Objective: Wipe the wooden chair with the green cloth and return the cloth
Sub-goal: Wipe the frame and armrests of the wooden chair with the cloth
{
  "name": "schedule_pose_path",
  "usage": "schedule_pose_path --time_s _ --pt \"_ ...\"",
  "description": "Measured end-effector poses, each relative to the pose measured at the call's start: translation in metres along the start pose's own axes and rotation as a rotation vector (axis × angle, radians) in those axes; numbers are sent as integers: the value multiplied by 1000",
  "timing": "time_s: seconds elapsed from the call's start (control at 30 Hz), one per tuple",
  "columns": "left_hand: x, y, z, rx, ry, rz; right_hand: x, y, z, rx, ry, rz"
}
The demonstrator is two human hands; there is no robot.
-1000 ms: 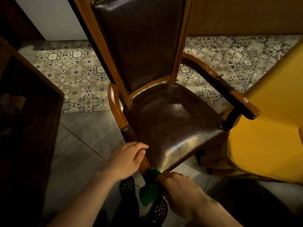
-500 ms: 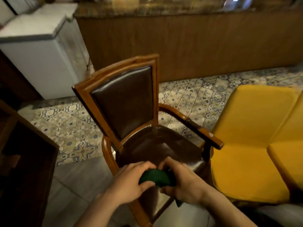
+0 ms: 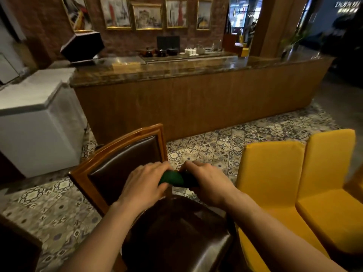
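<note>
A: Both hands are up in front of the chest here, left hand point(image 3: 144, 183) and right hand point(image 3: 206, 182), and between them is the green cloth point(image 3: 174, 178).

B: Bunched up, that cloth. Only a small rounded patch of green shows between the two palms; the rest is covered.

A: What about the fingers point(image 3: 157, 166)?

B: Left-hand ones curl over the top of the cloth, with the thumb pressed in underneath. On the right they wrap down around the other end. Both sets are clamped on the fabric.

A: And where's all that relative to the wooden chair point(image 3: 125, 165)?

B: Held in the air above the dark leather seat, near the right edge of the backrest. The cloth is not touching the wood frame or the padding as far as this view shows.

A: The surroundings?

B: Two yellow chairs point(image 3: 294, 183) stand just beside it on the right. Patterned tile floor point(image 3: 216, 146) behind, then a long wood-fronted desk point(image 3: 196, 103) with a dark stone top. A white chest freezer point(image 3: 39, 124) sits at the left, and framed pictures point(image 3: 147, 15) hang on the brick wall.
</note>
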State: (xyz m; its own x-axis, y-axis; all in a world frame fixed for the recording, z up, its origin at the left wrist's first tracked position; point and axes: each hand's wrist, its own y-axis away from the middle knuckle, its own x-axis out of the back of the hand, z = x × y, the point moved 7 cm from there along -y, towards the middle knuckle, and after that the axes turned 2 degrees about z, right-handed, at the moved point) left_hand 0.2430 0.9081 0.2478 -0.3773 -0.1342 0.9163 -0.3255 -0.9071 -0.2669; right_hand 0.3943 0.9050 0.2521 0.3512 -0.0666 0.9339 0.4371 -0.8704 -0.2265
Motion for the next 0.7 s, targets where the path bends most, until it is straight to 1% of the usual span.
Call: schedule_pose_path --time_s 0.17,0.37,0.57,0.7 --pt "9 -31 -8 -15 -24 70 10 -27 9 33 34 99" --pt "-9 -80 -52 -63 6 111 -6 -78 22 -17 76 102" --pt "-65 -106 -84 -59 42 62 -56 -104 58 -99 42 35" --pt "-118 -124 -98 -34 44 29 -94 -113 98 -146 6 -24"
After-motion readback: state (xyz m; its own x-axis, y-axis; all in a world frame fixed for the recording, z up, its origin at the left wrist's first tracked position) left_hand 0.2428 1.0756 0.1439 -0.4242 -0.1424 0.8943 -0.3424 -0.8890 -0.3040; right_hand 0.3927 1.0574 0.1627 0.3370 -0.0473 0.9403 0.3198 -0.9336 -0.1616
